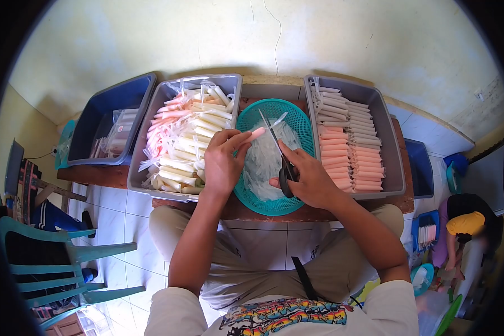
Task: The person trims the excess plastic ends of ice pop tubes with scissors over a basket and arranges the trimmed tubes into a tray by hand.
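My left hand (224, 159) pinches a pink tube in clear plastic, like an ice pop (256, 134), above the turquoise basket (242, 193). In my right hand (307, 178) are black-handled scissors (275, 137), their blades beside the pink tube's end. Whether the blades touch the plastic I cannot tell. Clear plastic scraps (269, 168) lie in the basket below both hands. A grey tub (137, 182) at left holds loose white and pink tubes with long plastic ends. Another grey tub (395, 162) at right holds pink and pale tubes stacked in neat rows.
The tubs stand on a wooden bench (109, 175) against the wall. A dark blue tub (92, 120) with a few packs is at far left. Green plastic chairs (45, 269) stand at lower left. Another person (465, 221) bends over at the right, near a blue crate (425, 229).
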`<action>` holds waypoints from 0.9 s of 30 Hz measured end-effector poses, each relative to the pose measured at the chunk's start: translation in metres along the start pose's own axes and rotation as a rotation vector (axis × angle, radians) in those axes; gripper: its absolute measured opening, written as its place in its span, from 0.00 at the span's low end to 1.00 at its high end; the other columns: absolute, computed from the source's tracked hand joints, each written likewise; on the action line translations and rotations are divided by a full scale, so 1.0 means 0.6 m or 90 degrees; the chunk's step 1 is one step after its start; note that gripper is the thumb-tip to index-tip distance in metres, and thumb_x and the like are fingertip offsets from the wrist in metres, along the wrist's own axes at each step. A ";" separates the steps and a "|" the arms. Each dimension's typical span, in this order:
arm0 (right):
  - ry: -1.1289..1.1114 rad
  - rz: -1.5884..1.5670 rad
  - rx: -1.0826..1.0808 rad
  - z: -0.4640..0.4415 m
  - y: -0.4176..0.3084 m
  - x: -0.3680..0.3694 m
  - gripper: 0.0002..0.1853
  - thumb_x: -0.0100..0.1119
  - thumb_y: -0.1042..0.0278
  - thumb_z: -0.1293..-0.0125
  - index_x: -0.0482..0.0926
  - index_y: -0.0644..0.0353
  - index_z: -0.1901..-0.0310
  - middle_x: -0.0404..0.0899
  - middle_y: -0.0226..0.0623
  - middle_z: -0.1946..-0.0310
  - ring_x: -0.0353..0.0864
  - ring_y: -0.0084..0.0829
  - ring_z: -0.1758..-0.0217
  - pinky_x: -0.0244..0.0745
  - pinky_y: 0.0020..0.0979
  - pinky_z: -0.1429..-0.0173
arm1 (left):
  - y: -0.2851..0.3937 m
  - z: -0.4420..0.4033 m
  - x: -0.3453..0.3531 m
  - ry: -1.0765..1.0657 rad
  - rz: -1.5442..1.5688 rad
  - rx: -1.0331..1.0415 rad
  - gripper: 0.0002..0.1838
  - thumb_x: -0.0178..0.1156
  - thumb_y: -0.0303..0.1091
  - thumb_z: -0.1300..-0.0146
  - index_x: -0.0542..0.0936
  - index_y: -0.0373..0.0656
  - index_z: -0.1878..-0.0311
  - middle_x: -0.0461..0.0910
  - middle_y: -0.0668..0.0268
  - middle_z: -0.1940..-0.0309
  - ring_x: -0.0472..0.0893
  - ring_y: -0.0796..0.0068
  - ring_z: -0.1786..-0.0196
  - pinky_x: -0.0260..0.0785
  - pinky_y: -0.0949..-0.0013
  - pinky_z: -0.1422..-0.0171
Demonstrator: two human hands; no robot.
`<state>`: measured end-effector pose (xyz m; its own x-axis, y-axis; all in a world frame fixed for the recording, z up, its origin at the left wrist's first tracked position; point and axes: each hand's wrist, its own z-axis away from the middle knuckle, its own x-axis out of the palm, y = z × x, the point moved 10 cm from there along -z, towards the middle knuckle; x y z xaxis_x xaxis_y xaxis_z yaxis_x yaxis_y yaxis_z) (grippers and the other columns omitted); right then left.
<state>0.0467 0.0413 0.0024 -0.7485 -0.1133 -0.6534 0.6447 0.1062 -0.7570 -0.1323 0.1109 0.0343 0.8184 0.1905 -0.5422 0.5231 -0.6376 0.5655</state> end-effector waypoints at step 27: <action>-0.020 -0.041 0.035 0.001 0.031 0.033 0.55 0.80 0.43 0.32 0.62 0.68 0.15 0.81 0.49 0.53 0.83 0.38 0.56 0.80 0.39 0.47 | 0.000 0.007 0.010 -0.020 -0.067 0.016 0.17 0.76 0.20 0.43 0.94 0.46 0.51 0.89 0.64 0.58 0.88 0.58 0.53 0.82 0.56 0.46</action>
<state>0.0441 0.0405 -0.0247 -0.7835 -0.1498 -0.6030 0.6041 0.0431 -0.7957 -0.1283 0.1089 0.0284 0.7512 0.2342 -0.6171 0.5993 -0.6339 0.4889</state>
